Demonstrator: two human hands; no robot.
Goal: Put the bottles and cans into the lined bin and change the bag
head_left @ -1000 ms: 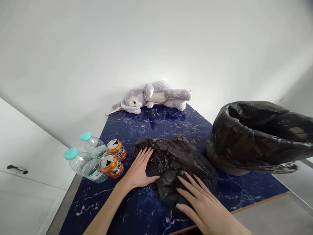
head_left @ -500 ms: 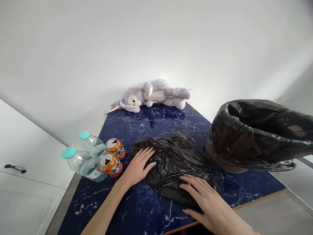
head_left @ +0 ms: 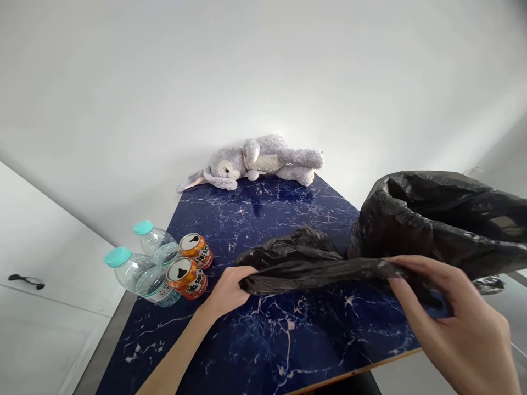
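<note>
The left hand (head_left: 233,288) and right hand (head_left: 461,307) grip a bag (head_left: 313,276) stretched between them. Bottles (head_left: 153,282) stand at the counter's (head_left: 251,345) left edge.

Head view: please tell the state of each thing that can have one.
Black bag, crumpled, partly stretched between hands
Left hand, gripping bag
Right hand, pinching bag
Two bottles, upright, capped
Two cans, upright, opened
Bin, bag-lined, open
Plush toy, lying sideways
Cabinet, apparently closed

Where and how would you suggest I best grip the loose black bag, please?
I would pinch the black plastic bag at both ends of its near edge, coming from the near side, since that edge forms a long band between the left hand and right hand, with crumpled film behind.
</note>
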